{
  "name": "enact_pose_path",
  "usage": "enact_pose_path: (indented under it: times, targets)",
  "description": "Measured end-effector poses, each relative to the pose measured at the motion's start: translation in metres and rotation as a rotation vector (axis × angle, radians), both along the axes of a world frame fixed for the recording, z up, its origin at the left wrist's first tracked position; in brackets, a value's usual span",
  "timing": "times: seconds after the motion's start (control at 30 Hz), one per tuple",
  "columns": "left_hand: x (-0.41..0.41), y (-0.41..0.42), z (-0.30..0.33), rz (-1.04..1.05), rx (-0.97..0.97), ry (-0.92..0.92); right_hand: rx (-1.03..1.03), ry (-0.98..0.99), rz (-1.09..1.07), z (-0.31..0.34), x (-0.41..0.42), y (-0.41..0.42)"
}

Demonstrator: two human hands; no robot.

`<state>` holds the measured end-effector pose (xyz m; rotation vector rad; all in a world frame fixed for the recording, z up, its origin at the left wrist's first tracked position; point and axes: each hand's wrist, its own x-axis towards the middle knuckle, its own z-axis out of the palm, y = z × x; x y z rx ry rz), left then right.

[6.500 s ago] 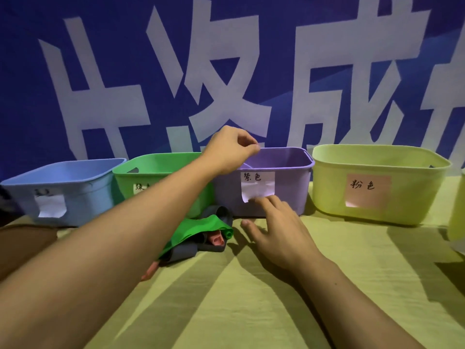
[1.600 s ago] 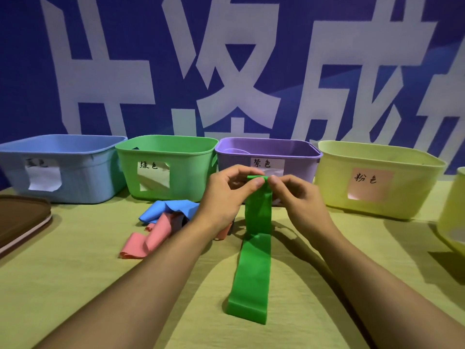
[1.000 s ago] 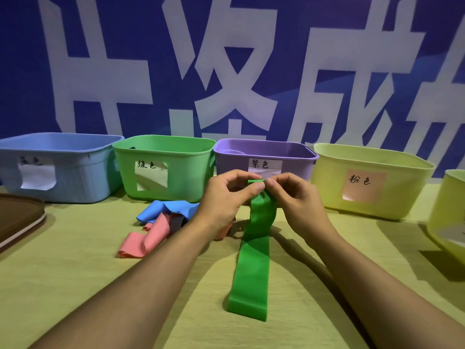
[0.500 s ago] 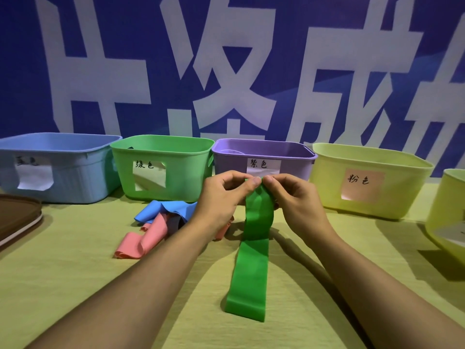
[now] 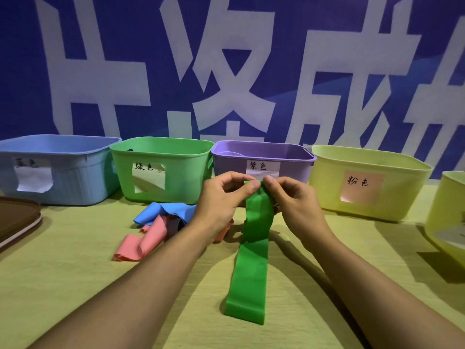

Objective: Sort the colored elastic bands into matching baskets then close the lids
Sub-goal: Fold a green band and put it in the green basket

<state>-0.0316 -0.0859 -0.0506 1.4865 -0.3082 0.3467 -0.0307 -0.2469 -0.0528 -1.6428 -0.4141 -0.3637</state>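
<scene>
Yellow-green table (image 5: 63, 285), baskets open. Left hand (image 5: 221, 197) and right hand (image 5: 292, 200), close together, pinch the green band (image 5: 251, 260) by its top; its tail lies on the table. Pink band (image 5: 141, 245) and blue band (image 5: 163, 212) unsorted (lids not yet closed); green basket (image 5: 161, 170) awaits.

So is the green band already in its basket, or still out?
Out. Both hands, left and right, pinch the green band's top end; its lower end lies on the table, before the green basket.
</scene>
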Motion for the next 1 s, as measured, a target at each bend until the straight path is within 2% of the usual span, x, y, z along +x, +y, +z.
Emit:
enact_pose_path:
  times: [0.73,1.0]
  targets:
    - [0.001,0.002,-0.002,-0.056,0.039,-0.038,0.032,0.034,0.029,-0.002,0.003,-0.002]
    - [0.006,-0.001,-0.009,-0.188,-0.022,0.103,0.116,0.022,0.003,-0.006,0.011,-0.004]
